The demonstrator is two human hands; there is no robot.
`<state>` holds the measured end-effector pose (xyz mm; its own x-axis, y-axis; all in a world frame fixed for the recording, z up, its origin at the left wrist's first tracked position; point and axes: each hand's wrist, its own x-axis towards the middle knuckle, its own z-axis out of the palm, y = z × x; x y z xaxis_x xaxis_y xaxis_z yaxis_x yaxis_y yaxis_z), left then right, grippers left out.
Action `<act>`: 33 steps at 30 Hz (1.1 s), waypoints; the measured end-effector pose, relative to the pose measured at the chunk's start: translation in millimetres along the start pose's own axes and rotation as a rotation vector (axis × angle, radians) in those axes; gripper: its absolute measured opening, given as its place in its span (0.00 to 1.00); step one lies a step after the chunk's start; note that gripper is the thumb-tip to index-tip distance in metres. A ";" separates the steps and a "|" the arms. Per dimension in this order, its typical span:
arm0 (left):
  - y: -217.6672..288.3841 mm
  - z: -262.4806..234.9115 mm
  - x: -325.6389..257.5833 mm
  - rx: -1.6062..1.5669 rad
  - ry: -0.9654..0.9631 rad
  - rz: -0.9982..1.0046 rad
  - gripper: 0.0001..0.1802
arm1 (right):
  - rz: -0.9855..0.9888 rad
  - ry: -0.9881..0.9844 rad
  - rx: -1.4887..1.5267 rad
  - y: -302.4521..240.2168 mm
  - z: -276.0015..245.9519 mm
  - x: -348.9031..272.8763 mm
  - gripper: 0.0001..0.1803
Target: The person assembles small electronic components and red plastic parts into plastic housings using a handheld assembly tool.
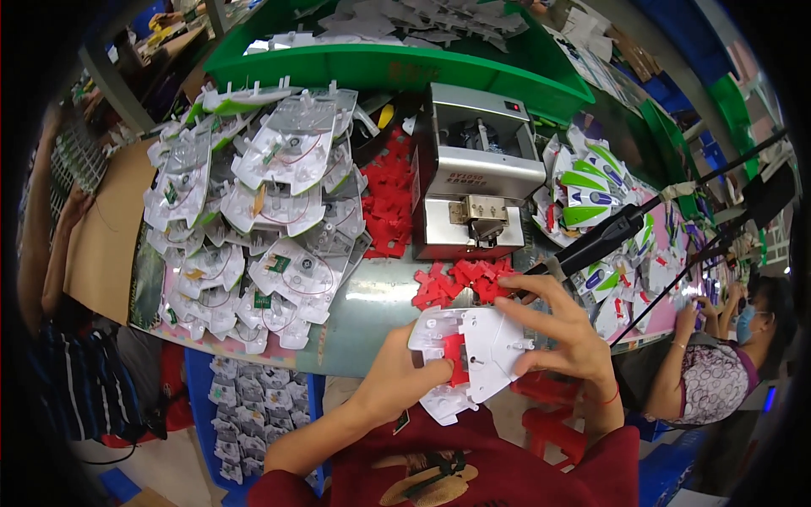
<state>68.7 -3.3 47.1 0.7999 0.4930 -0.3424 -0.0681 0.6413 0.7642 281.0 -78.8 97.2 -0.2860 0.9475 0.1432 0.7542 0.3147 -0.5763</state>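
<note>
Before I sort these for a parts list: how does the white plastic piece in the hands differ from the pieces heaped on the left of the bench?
The white plastic piece is opaque with a red insert showing; the heaped pieces are clear, showing small green boards and thin wires. The first is held in both hands, the left hand and the right hand; the heap lies loose, overlapping. Both share a similar flat, lobed outline.

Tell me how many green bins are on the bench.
1: a green bin at the far edge, behind the metal machine. Others may be hidden outside the view.
</note>
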 end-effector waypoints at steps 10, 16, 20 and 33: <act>-3.4 6.6 1.1 0.253 0.059 0.184 0.26 | 0.084 0.053 -0.042 -19.9 28.0 -2.3 0.47; -10.3 4.0 4.7 0.194 0.050 0.260 0.26 | 0.143 0.092 0.013 -20.8 37.3 -3.3 0.45; -16.1 -3.5 12.7 0.192 0.051 0.146 0.24 | 0.154 0.141 -0.042 -25.6 42.5 -3.5 0.44; -38.9 -15.9 32.3 -0.188 0.194 -0.034 0.26 | 0.493 1.240 0.599 75.0 55.1 -63.9 0.32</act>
<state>87.8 -3.0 -2.4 0.6753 0.5612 -0.4785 -0.1670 0.7484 0.6419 323.3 -118.9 0.4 0.8380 0.4881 0.2439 0.1805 0.1739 -0.9681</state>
